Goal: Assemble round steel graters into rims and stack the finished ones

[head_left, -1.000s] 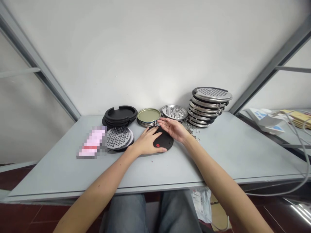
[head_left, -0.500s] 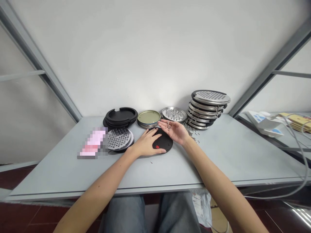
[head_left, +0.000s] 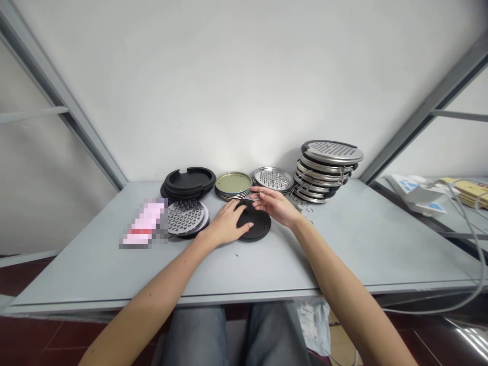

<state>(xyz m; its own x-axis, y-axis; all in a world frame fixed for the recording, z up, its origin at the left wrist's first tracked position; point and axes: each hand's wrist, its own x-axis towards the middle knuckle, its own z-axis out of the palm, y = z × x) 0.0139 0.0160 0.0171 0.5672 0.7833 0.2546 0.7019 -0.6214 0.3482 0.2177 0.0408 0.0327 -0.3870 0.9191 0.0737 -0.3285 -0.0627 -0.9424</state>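
A round black disc (head_left: 257,225) lies on the grey table (head_left: 343,244) in front of me. My left hand (head_left: 226,225) rests flat on its left side, fingers stretched out. My right hand (head_left: 275,204) hovers over the disc's far right edge, palm turned down, fingers partly curled; a small metal ring seems pinched at its fingertips, too small to be sure. Loose metal rings (head_left: 305,209) lie on the table just right of that hand.
Along the back wall stand a stack of black rings (head_left: 189,181), a stack of gold-tinted lids (head_left: 233,185), a perforated metal disc (head_left: 273,178) and a tall pile of grater discs (head_left: 327,170). A grater disc (head_left: 187,217) and a blurred pink item (head_left: 145,227) lie at left.
My right hand turned from palm-up, showing a small metal ring, to palm-down over the disc. My left hand slid across the disc and now covers its red dot.
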